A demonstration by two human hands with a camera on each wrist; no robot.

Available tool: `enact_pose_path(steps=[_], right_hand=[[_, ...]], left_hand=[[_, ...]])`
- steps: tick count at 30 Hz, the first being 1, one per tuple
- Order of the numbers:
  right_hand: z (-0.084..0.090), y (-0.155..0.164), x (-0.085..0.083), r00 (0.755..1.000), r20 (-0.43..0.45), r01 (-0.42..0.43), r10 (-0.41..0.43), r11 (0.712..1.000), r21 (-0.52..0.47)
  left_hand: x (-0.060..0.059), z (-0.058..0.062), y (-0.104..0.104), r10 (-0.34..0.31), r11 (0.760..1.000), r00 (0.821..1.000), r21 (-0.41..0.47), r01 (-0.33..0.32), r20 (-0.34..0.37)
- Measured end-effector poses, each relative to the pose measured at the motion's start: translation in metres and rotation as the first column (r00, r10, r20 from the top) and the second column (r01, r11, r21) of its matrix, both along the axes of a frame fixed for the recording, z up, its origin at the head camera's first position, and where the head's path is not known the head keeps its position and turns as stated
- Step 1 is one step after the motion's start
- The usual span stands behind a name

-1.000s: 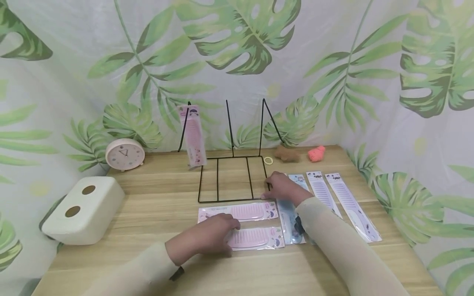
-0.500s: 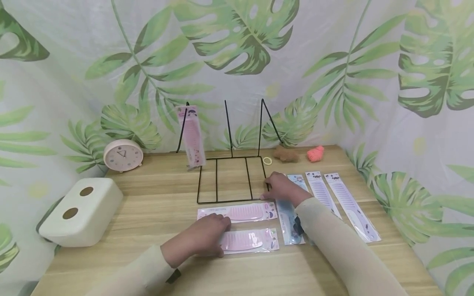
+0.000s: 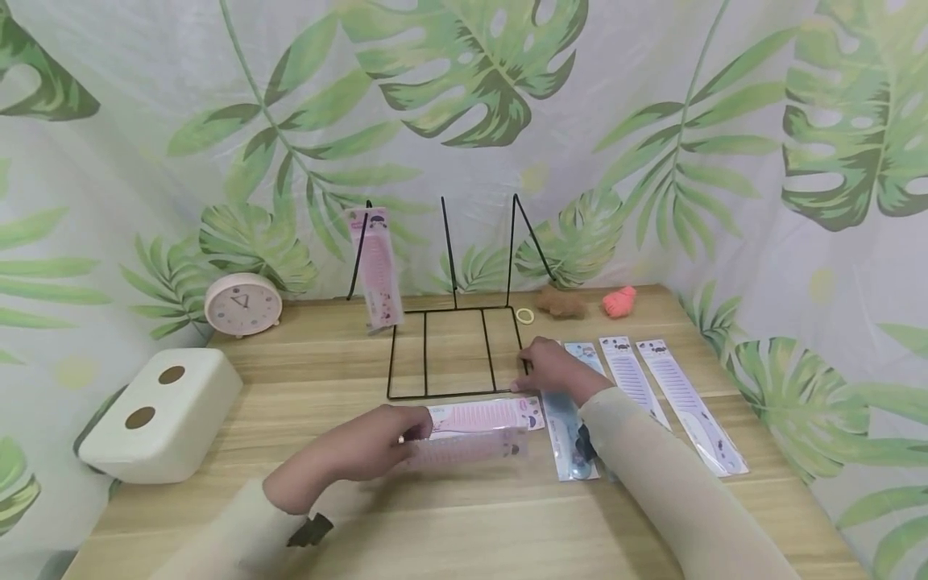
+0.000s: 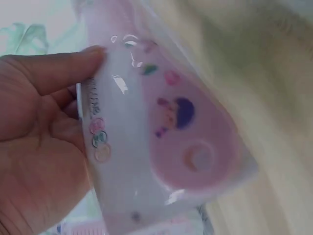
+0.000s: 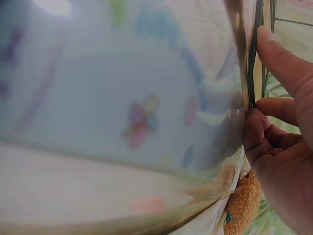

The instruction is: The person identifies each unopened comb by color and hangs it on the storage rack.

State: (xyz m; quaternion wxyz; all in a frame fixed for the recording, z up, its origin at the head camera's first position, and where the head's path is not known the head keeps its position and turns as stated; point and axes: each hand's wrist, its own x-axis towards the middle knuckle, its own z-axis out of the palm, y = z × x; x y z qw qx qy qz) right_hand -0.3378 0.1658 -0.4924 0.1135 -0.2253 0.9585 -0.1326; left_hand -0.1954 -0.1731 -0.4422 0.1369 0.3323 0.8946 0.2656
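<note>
My left hand (image 3: pixel 406 435) pinches the end of a pink packaged comb (image 3: pixel 467 449) and holds it just above the table; in the left wrist view my thumb (image 4: pixel 54 68) lies over that package (image 4: pixel 161 132). A second pink comb pack (image 3: pixel 496 414) lies flat behind it. My right hand (image 3: pixel 525 375) grips the front right corner of the black wire rack (image 3: pixel 444 393), its fingers (image 5: pixel 281 61) curled round the wire (image 5: pixel 252 73). Another pink comb pack (image 3: pixel 375 266) leans upright in the rack's left slot. A blue comb pack (image 3: pixel 573 439) lies under my right forearm.
Two white comb packs (image 3: pixel 634 379) (image 3: pixel 689 403) lie at the right. A pink clock (image 3: pixel 242 304) and a cream box with two holes (image 3: pixel 159 411) stand at the left. A yellow ring (image 3: pixel 524 315), a brown scrunchie (image 3: pixel 560 301) and a coral one (image 3: pixel 619 300) sit behind the rack.
My left hand has picked the nearer pink comb pack up off the table and drawn it left. The right hand has stayed on the rack's corner.
</note>
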Motion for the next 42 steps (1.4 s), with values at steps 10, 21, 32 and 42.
enact_pose_path(steps=[10,21,32,42], right_hand=[[0.002,-0.002,0.001,0.999,0.031,0.039,-0.039,0.999,0.002],[-0.002,-0.005,-0.001,1.0,0.018,0.012,-0.012,1.0,0.006],[-0.001,-0.001,0.001,1.0,0.027,0.012,-0.012,1.0,-0.006],[0.0,-0.001,0.001,0.998,0.048,0.04,-0.041,0.999,0.012]], left_hand=[[-0.004,0.013,-0.025,0.221,0.886,0.975,0.416,-0.207,0.016],[0.001,0.001,-0.049,0.503,0.728,0.864,0.526,-0.439,0.024],[-0.007,-0.01,-0.068,0.514,0.675,0.848,0.548,-0.494,0.132],[-0.014,-0.013,-0.069,0.51,0.662,0.839,0.537,-0.523,0.188]])
